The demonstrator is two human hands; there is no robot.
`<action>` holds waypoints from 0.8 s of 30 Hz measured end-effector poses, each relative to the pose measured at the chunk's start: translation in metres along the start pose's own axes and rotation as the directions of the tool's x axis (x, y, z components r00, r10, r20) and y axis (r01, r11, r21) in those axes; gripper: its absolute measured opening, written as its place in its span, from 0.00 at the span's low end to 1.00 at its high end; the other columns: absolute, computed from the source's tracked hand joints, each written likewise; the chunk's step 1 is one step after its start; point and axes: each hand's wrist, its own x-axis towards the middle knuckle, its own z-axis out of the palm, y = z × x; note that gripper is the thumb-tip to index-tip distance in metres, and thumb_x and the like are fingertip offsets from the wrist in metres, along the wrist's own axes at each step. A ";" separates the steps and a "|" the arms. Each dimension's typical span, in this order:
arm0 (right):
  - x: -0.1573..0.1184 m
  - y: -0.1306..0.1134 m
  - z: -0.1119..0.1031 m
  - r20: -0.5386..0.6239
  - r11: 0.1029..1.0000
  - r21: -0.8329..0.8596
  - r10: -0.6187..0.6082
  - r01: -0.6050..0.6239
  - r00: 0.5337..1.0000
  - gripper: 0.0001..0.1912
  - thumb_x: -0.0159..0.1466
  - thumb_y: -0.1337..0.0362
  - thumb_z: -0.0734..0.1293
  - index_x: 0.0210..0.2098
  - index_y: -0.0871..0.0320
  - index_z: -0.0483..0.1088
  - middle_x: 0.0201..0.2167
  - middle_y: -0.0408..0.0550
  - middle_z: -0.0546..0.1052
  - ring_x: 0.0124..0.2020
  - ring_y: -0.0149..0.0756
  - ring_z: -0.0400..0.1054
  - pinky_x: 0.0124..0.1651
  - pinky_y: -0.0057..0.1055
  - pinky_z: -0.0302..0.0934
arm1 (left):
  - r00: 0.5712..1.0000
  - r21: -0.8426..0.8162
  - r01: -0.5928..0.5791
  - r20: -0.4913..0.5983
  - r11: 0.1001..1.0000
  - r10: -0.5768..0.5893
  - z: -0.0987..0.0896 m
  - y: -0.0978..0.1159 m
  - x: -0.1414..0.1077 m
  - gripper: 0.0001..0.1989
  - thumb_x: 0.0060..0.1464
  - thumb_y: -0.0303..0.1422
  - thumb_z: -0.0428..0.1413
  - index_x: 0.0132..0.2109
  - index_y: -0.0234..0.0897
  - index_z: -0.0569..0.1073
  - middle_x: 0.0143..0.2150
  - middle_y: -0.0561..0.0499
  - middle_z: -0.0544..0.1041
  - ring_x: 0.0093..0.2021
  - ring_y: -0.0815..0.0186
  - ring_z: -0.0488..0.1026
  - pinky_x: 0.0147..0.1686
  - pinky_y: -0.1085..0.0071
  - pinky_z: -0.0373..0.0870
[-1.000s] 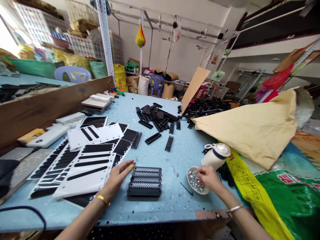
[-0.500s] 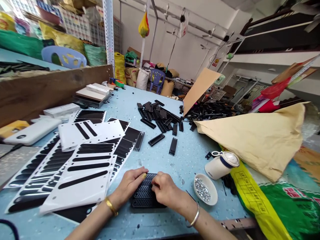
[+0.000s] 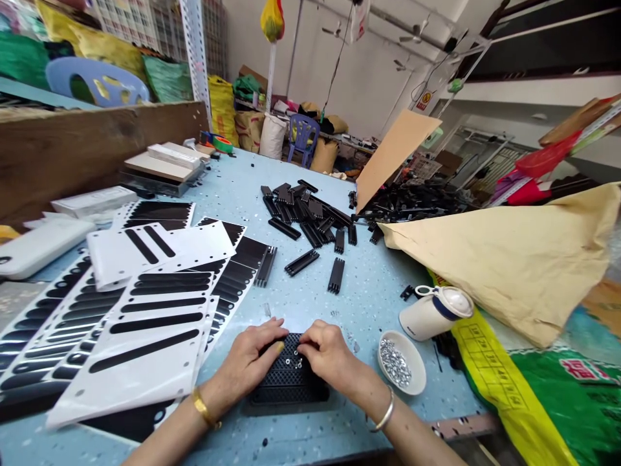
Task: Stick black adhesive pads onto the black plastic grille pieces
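Observation:
Near the table's front edge lies a black perforated block [image 3: 290,377] with a crisscross surface. Several small silver nuts [image 3: 293,361] rest on its upper part. My left hand [image 3: 253,355] lies along the block's left side, fingers extended and thumb over its top. At the upper right of the block, my right hand [image 3: 330,353] has thumb and index finger pinched together; whatever is between the tips is too small to make out. A white bowl [image 3: 416,370] of small silver nuts stands right of my right hand.
Sheets with black strips [image 3: 155,323] cover the left side. Black slotted pieces [image 3: 310,213] are heaped farther back. A white lidded cup [image 3: 431,316] stands behind the bowl, beside brown paper [image 3: 509,259] and a yellow-green bag [image 3: 504,382].
The view has shifted slightly. Silver nuts now show on the block between my hands, and my right hand's fingertips are near its upper right part.

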 end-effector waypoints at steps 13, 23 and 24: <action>0.001 0.008 -0.014 -0.025 0.991 0.071 -0.110 0.112 0.994 0.17 0.58 0.79 0.63 0.35 0.57 0.80 0.26 0.45 0.80 0.27 0.32 0.72 0.34 0.25 0.64 | 0.994 0.251 -0.077 0.099 0.965 0.053 0.004 0.008 0.003 0.21 0.61 0.29 0.44 0.54 0.42 0.76 0.59 0.42 0.73 0.61 0.50 0.68 0.56 0.45 0.66; -0.008 0.022 -0.018 -0.100 0.985 -0.117 -0.142 0.130 0.985 0.14 0.62 0.74 0.63 0.42 0.60 0.78 0.33 0.52 0.80 0.35 0.38 0.74 0.41 0.30 0.65 | 0.955 0.524 -0.296 0.192 0.799 0.228 0.005 0.020 0.008 0.29 0.48 0.16 0.47 0.53 0.43 0.76 0.60 0.42 0.72 0.63 0.40 0.61 0.52 0.42 0.63; -0.012 0.021 -0.019 -0.071 0.974 -0.166 -0.170 0.157 0.983 0.14 0.63 0.74 0.62 0.43 0.59 0.78 0.32 0.51 0.79 0.34 0.37 0.74 0.40 0.30 0.64 | 0.951 0.545 -0.307 0.196 0.780 0.238 0.005 0.021 0.008 0.29 0.48 0.16 0.47 0.53 0.43 0.75 0.59 0.41 0.72 0.63 0.39 0.61 0.53 0.41 0.63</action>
